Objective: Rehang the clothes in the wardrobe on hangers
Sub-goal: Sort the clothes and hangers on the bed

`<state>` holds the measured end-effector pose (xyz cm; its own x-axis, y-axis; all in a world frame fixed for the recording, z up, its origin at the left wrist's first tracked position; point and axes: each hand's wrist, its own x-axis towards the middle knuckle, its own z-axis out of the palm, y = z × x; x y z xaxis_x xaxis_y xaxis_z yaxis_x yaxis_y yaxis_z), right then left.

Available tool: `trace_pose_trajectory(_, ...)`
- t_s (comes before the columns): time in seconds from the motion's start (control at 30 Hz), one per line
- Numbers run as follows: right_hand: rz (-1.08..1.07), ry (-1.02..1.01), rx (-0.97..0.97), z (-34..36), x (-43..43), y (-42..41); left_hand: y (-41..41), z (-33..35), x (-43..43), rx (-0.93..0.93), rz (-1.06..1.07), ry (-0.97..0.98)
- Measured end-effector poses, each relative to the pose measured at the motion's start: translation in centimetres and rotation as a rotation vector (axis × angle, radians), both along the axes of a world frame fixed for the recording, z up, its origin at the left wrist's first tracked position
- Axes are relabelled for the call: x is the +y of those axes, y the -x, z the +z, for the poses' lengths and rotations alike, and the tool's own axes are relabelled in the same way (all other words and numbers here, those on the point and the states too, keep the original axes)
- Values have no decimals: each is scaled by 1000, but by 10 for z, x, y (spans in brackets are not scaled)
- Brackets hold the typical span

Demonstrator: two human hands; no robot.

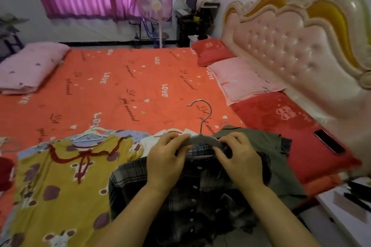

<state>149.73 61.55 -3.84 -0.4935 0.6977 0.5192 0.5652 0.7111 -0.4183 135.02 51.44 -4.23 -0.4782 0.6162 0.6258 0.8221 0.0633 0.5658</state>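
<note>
A dark plaid button shirt (192, 196) lies on the bed in front of me, with a grey hanger (202, 138) at its collar, metal hook pointing away. My left hand (166, 158) grips the hanger's left shoulder together with the collar. My right hand (239, 158) pinches the collar and the hanger's right end. An olive green garment (277, 158) lies under the plaid shirt to the right. To the left lies a yellow printed garment (60, 186) on a white hanger (90, 133). A white garment (148, 142) on another hanger shows behind my left hand.
The bed has an orange sheet (120, 86). A rolled pink blanket (30, 68) lies far left; red and pink pillows (281, 122) line the padded headboard (301, 46). A black phone (329, 141) rests on the red pillow. A white nightstand (345, 202) is at the right.
</note>
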Motion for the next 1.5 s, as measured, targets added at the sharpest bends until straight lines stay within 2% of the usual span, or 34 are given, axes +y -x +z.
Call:
trace_pose_trajectory(0.2, 17, -3, 1, -11, 53, 45, 43, -16, 51, -24, 1, 2)
trace_pose_trajectory(0.43, 74, -3, -97, -30, 112, 113, 109, -39, 102, -79, 32, 61)
trace_pose_trajectory(0.77, 185, 151, -188, -77, 201, 193, 177, -84, 178, -187, 154, 185)
trace_pose_trajectory(1.0, 226, 325, -281, -165, 270, 254, 230, -160, 242, -275, 251, 370)
trace_pose_trajectory(1.2, 240, 394, -433, -261, 314, 294, 266, -252, 280, -240, 263, 532)
trace_pose_trajectory(1.37, 238, 588, -600, -337, 329, 310, 267, -326, 281, -359, 307, 915)
trace_pose_trajectory(1.5, 313, 632, -741, -361, 311, 295, 250, -353, 259, -353, 263, 1101)
